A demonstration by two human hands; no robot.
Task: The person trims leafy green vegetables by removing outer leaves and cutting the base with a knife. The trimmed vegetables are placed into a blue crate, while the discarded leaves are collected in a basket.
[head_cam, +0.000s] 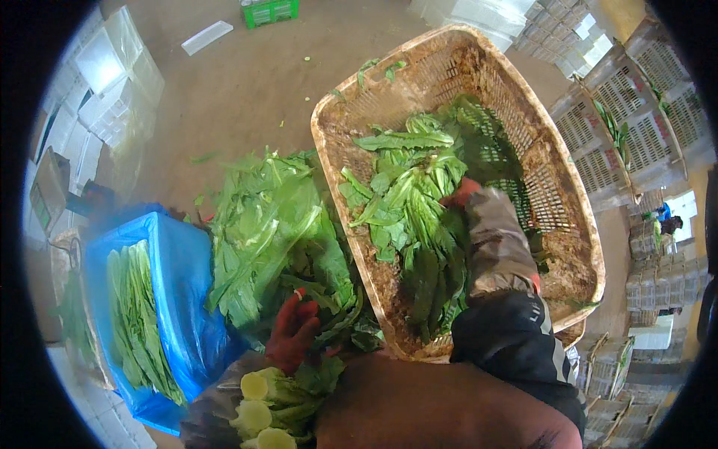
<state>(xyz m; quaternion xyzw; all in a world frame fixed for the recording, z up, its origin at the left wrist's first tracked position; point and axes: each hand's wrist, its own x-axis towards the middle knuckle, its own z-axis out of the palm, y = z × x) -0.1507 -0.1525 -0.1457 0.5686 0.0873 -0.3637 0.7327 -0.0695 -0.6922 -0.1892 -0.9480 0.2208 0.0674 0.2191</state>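
Observation:
My right hand [463,192], in a red glove, reaches down into a dirty pale plastic basket [555,168] and touches the leafy green lettuce [412,196] in it; its fingers are partly hidden, so its grip is unclear. My left hand [293,332], also red-gloved, is low at the centre with its fingers partly curled, beside a heap of loose green leaves [269,224]. Several lettuce stalks with pale cut ends [256,415] lie against the left forearm, below that hand. Whether the left fingers hold anything cannot be told.
A crate lined with blue plastic film [185,292] holds long green lettuce [137,314] on the left. White foam boxes [101,62] stand at the upper left. A green crate [271,12] is at the top. Stacked plastic crates [622,112] line the right, where another person [669,223] is partly visible.

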